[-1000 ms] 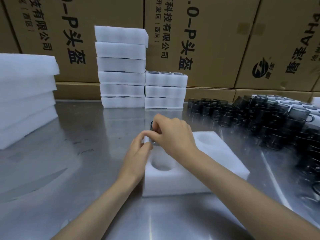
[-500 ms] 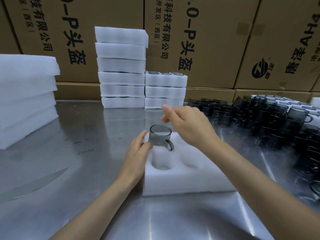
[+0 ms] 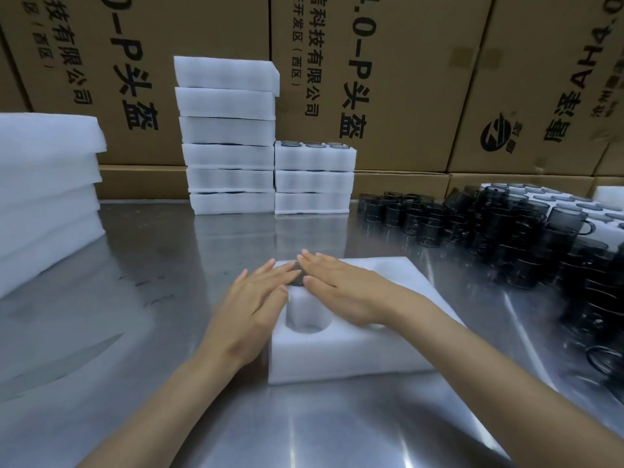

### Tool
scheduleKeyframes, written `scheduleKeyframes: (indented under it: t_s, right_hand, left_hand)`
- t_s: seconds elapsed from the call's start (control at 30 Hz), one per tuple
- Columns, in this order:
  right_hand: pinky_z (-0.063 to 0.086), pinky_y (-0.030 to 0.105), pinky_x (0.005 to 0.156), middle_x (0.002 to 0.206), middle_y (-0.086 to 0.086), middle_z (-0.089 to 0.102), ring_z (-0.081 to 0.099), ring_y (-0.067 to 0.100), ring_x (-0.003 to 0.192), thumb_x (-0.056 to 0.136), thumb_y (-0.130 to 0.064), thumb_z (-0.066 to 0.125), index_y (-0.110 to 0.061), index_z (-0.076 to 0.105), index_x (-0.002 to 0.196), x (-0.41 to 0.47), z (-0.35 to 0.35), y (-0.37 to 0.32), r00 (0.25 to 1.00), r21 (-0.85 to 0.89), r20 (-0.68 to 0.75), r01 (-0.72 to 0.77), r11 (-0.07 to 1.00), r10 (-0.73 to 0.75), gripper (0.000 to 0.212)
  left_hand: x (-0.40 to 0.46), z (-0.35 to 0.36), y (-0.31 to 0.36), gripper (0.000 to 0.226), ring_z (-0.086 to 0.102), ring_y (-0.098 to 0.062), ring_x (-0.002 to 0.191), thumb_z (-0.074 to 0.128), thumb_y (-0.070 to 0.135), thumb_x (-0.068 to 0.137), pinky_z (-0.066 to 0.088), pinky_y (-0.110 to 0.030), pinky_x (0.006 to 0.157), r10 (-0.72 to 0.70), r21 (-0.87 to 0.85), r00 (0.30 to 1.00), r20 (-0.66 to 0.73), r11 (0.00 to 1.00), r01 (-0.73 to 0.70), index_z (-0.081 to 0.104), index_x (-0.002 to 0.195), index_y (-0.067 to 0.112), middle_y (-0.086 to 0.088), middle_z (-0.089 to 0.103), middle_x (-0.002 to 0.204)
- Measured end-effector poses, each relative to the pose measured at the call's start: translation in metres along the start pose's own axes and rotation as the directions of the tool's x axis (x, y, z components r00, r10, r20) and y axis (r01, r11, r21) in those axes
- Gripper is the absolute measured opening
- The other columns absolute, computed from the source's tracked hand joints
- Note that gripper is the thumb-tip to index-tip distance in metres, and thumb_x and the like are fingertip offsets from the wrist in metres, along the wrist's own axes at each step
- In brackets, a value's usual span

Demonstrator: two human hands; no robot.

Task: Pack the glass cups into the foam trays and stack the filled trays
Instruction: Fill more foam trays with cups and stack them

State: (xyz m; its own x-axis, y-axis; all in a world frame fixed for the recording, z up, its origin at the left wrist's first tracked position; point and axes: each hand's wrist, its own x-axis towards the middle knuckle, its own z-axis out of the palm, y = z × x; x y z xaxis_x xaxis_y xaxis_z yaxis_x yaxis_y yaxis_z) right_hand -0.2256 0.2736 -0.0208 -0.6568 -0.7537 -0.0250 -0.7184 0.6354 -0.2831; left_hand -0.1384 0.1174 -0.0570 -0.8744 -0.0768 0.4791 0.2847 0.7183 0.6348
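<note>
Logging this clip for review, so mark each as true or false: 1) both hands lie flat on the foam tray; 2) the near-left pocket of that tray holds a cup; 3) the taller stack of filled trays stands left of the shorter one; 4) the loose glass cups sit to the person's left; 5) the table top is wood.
1) True: the left hand and right hand lie with straight fingers on the foam tray.
2) False: the near-left pocket is empty.
3) True: the taller stack is left of the shorter stack.
4) False: the loose glass cups are on the right.
5) False: the table is shiny metal.
</note>
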Motion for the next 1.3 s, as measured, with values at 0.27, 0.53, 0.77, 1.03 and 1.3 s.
scheduleKeyframes:
  t_s: [0.27, 0.53, 0.77, 1.03, 1.3]
  right_hand:
    - [0.031, 0.019, 0.101, 0.144, -0.018, 0.039, 0.033, 0.002, 0.133, 0.099, -0.046, 0.035, -0.028, 0.041, 0.142, 0.002, -0.029, 0.011, 0.996, 0.320, -0.041, -0.060, 0.945, 0.077, 0.046]
    - [0.045, 0.048, 0.095, 0.117, 0.020, 0.063, 0.058, 0.037, 0.103, 0.090, -0.018, 0.053, -0.007, 0.065, 0.112, -0.001, -0.029, 0.148, 0.606, 0.745, -0.419, -0.196, 0.638, 0.676, 0.027]
    - [0.035, 0.030, 0.061, 0.089, -0.010, 0.063, 0.053, 0.016, 0.076, 0.092, -0.025, 0.043, -0.030, 0.027, 0.146, 0.014, -0.003, 0.185, 0.508, 0.541, -0.474, -0.477, 0.693, 0.719, 0.057]
    - [0.037, 0.033, 0.068, 0.118, 0.010, 0.058, 0.057, 0.032, 0.094, 0.097, -0.025, 0.043, -0.027, 0.018, 0.150, 0.044, -0.012, 0.207, 0.441, 0.309, -0.554, -0.678, 0.667, 0.706, 0.059]
    - [0.035, 0.035, 0.069, 0.114, 0.008, 0.048, 0.048, 0.029, 0.104, 0.094, -0.027, 0.054, -0.016, 0.060, 0.108, 0.039, -0.008, 0.203, 0.390, 0.299, -0.705, -0.594, 0.747, 0.593, 0.019]
  left_hand:
    - [-0.002, 0.001, -0.005, 0.044, 0.019, 0.020, 0.131, 0.039, 0.041, 0.084, 0.013, -0.008, 0.109, -0.026, -0.097, 1.000, 0.013, 0.995, 0.027, 0.037, 0.127, 0.052, 0.031, 0.030, 0.143]
    - [0.006, 0.000, -0.010, 0.060, 0.020, 0.013, 0.134, 0.047, 0.028, 0.067, 0.019, -0.015, 0.104, -0.164, -0.395, 0.978, 0.126, 0.897, 0.201, 0.047, 0.124, 0.044, 0.021, 0.026, 0.150]
    - [0.009, 0.000, -0.014, 0.065, 0.027, 0.011, 0.133, 0.046, 0.021, 0.062, 0.028, 0.000, 0.093, -0.151, -0.413, 0.984, 0.096, 0.893, 0.177, 0.054, 0.125, 0.035, 0.017, 0.036, 0.146]
    - [0.010, 0.003, -0.020, 0.056, 0.033, 0.019, 0.125, 0.052, 0.024, 0.066, 0.034, -0.001, 0.088, -0.141, -0.407, 0.987, 0.076, 0.899, 0.160, 0.056, 0.119, 0.041, 0.025, 0.040, 0.139]
    - [0.011, 0.003, -0.019, 0.053, 0.036, 0.025, 0.116, 0.053, 0.027, 0.068, 0.031, 0.005, 0.083, -0.145, -0.374, 0.988, 0.059, 0.914, 0.156, 0.056, 0.119, 0.040, 0.023, 0.042, 0.136]
